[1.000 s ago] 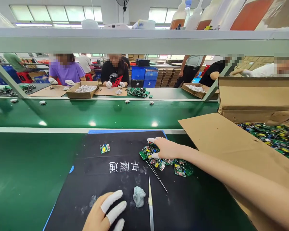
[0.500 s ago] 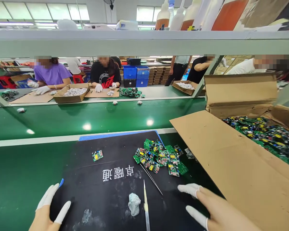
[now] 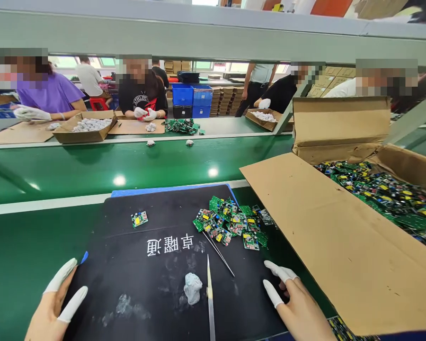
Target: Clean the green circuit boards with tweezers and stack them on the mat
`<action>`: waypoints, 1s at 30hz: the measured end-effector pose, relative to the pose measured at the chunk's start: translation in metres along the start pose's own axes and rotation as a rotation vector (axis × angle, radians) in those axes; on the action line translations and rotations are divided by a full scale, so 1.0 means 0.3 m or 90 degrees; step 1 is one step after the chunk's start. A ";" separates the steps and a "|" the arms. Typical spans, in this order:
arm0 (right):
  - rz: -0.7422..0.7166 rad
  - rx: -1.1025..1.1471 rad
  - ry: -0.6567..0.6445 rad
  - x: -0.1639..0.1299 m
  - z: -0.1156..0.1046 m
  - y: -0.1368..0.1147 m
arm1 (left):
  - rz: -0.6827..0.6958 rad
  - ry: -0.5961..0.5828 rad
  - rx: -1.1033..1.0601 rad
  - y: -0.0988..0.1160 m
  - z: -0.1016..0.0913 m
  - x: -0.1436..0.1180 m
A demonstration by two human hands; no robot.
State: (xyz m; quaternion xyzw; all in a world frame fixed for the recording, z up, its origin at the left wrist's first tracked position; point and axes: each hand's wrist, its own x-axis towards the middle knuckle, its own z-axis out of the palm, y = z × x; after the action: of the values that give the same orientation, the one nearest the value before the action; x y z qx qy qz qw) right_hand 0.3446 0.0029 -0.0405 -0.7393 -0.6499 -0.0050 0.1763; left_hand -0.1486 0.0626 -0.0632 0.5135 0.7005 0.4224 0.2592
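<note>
Head view: left hand (image 3: 55,308) and right hand (image 3: 298,308) rest spread wide, holding nothing, at the near corners of the black mat (image 3: 156,284) on the green surface (image 3: 17,251). Circuit-board pile (image 3: 230,222), tweezers (image 3: 210,298), putty lump (image 3: 192,287) lie between. Open carton (image 3: 341,227) at right (boards inside). Workers sit beyond the conveyor (image 3: 128,163).

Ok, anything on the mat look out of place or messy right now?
Mostly tidy. One small circuit board lies alone at the black mat's upper left, apart from the pile of boards. Whitish smears mark the mat beside the grey putty lump. Both hands, left and right, hold nothing.
</note>
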 end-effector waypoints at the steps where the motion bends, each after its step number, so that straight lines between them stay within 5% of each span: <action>1: -0.023 -0.037 0.023 0.002 -0.003 -0.003 | -0.025 -0.023 -0.011 0.004 0.005 0.006; 7: -0.137 -0.241 0.126 0.016 -0.040 -0.059 | 0.006 -0.037 0.214 0.079 0.031 0.009; 12: -0.162 -0.157 0.092 0.123 -0.045 -0.197 | 0.123 -0.015 0.255 0.166 0.052 -0.006; 18: -0.236 -0.126 0.049 0.322 0.024 -0.374 | 0.448 -0.023 0.202 0.352 0.082 0.023; 23: -0.285 -0.085 0.023 0.403 0.006 -0.399 | 0.667 -0.013 0.120 0.483 0.112 0.066; 27: -0.290 -0.017 0.026 0.399 -0.046 -0.415 | 0.600 -0.048 0.016 0.467 0.172 0.071; 30: -0.316 0.061 0.016 0.374 -0.075 -0.484 | 0.411 -0.152 -0.126 0.425 0.227 0.051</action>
State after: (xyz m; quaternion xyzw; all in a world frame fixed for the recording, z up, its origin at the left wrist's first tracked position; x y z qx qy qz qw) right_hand 0.2270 0.1179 0.0439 -0.5478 -0.8087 -0.0266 0.2126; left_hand -0.0356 0.1139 0.0126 0.7265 0.4222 0.4856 0.2409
